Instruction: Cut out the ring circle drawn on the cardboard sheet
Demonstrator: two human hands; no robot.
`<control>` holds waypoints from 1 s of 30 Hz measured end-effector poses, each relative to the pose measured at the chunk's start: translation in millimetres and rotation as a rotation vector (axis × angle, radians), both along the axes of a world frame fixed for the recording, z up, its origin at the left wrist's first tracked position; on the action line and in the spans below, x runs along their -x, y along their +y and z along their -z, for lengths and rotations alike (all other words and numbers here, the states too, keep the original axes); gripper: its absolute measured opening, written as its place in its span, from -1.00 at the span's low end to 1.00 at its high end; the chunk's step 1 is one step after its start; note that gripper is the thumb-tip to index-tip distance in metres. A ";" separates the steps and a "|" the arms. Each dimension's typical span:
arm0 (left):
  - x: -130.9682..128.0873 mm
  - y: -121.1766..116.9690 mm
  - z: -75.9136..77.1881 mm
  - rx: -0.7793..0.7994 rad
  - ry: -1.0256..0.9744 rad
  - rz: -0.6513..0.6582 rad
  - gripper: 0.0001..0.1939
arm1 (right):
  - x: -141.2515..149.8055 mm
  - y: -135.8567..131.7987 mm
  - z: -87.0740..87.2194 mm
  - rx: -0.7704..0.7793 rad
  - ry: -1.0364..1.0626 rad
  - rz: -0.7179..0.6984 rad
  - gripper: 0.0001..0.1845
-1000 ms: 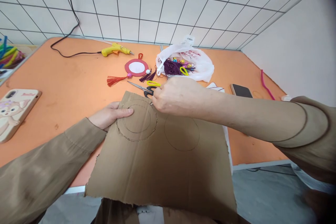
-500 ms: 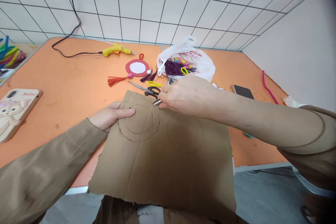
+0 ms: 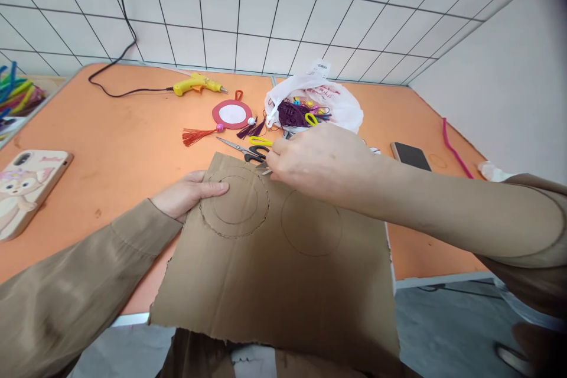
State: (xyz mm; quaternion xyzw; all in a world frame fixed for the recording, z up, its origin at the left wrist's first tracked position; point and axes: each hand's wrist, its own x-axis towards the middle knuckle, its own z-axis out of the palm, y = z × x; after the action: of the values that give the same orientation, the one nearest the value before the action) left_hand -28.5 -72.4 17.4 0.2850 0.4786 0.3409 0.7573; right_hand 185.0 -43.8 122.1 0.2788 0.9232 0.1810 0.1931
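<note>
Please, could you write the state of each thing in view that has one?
Cardboard: left circle, lower outline looks cut; right circle, looks only drawn.
Left hand: gripping the cardboard's edge.
Right hand: closed around a bladed tool, mostly hidden.
Scissors: lying on the table.
Glue gun: on its side, cord attached.
Bag: open, purple thread showing.
Patterned phone: camera side up.
Dark phone: flat, screen dark.

Left sleeve point(image 3: 88, 283): down to the wrist, slanting up from the lower left
Left hand point(image 3: 186, 194): closed in a pinch
Left thumb point(image 3: 213, 190): laid straight on top, pointing right
Right forearm point(image 3: 434, 207): bare, stretched leftward
Right hand point(image 3: 319, 156): curled into a grip, back upward
</note>
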 end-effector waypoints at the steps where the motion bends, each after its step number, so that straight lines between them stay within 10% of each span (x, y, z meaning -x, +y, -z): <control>1: 0.4 -0.2 0.2 -0.003 0.001 0.004 -0.72 | -0.4 1.1 0.1 0.006 0.015 -0.004 -0.71; 30: -2.3 -4.1 2.4 -0.040 0.018 0.028 -0.65 | 0.0 17.4 3.3 0.073 -0.093 -0.187 -0.64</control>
State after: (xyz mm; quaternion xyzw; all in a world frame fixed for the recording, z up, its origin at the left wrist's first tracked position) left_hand -26.2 -76.4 15.0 0.3101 0.4743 0.3371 0.7518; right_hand 185.0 -26.5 118.8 0.1756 0.9412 0.1774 0.2279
